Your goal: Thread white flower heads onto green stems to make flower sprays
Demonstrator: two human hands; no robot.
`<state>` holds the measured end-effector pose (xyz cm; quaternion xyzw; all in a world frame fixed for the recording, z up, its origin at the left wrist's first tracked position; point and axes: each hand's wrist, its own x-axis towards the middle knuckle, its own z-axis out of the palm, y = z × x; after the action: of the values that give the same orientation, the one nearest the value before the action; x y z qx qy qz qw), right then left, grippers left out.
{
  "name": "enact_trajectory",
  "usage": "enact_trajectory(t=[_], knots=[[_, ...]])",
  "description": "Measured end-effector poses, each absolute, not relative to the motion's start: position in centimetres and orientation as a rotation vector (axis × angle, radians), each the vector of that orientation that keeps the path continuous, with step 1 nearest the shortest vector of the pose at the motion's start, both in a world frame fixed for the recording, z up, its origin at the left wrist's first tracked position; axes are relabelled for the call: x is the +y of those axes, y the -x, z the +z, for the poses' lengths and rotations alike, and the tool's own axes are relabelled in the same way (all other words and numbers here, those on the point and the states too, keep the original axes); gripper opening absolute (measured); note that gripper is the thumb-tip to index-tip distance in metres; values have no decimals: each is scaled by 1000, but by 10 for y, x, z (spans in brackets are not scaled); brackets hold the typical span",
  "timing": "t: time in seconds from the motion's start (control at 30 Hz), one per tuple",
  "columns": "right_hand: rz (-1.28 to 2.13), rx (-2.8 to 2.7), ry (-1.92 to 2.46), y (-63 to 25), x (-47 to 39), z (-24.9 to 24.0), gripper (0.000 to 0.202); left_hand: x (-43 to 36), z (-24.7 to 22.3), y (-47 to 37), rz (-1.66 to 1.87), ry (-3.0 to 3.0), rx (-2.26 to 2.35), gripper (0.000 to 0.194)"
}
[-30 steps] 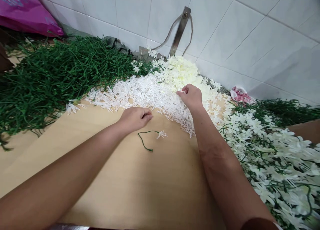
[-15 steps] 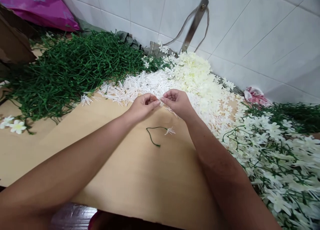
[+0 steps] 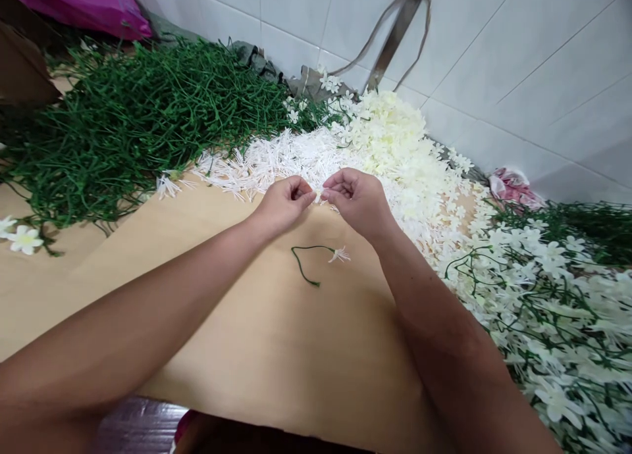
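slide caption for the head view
A bare left hand and right hand hold a small whitish flower piece beyond a white-tipped, thin green stem on a tan board.

Tan board [image 3: 276, 349] passable; white flowers [image 3: 553, 339] bar right

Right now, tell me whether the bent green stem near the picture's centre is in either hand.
No, the stem lies on the brown board, apart from the left hand and the right hand.

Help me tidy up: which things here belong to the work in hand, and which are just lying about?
Likely used: small pale piece between left hand and right hand; tufted stem; white tufts; cream blossoms; green stems; stemmed flowers.

Seemingly idle: pink bag; crumpled bundle; metal strip.
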<state>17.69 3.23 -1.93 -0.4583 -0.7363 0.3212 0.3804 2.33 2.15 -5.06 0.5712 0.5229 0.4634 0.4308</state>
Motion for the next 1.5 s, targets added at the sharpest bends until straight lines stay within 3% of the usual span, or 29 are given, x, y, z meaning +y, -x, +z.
enact_trajectory(t=[0.2,0.63,0.73,1.07,1.5], knots=[[369,-2078,1207,-175,32,-28,7,23,-55,-23,1151,-1524,1317,13],[46,-2256,1170,-169,31,-38,12,21,-54,-22,1158,-1551,1209,14],[145,-2187,1139,-170,33,-41,12,20,-51,-21,1162,-1507,1195,12],[958,-1724,1109,-171,41,-46,3,21,-48,-21,1250,-1196,1058,10],[1107,-1679,990,-163,34,-44,25,25,-53,-17,1194,-1194,1022,8]])
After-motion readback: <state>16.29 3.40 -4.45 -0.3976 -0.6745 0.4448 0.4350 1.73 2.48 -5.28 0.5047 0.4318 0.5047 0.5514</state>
